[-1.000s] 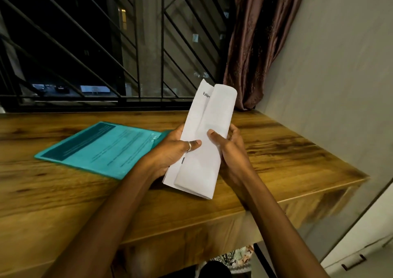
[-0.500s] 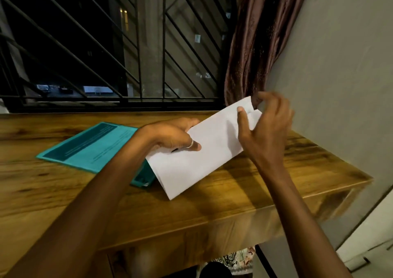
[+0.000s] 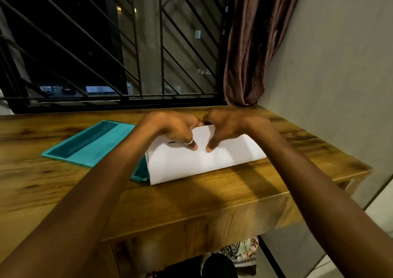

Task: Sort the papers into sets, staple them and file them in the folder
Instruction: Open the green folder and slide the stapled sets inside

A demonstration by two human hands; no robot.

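Sorting step: left hand [image 3: 174, 128] and right hand [image 3: 225, 126] pinch the papers [image 3: 204, 163] at their twelve-o'clock edge; folder [image 3: 89, 143] at nine o'clock. Next, probably: separate sheets.

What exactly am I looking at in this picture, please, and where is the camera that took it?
There is no machine here: a person works with bare hands. The one picture comes from a wide-angle camera worn on the person's head, looking forward and down, so both forearms reach in from the bottom edge. The left hand and right hand both grip the top edge of a bundle of white papers, thumbs in front, fingers curled behind. The papers' lower edge seems to rest on the wooden table. A teal folder lies flat on the table to the left, its near corner hidden behind the papers. Behind the table are window bars and a brown curtain.
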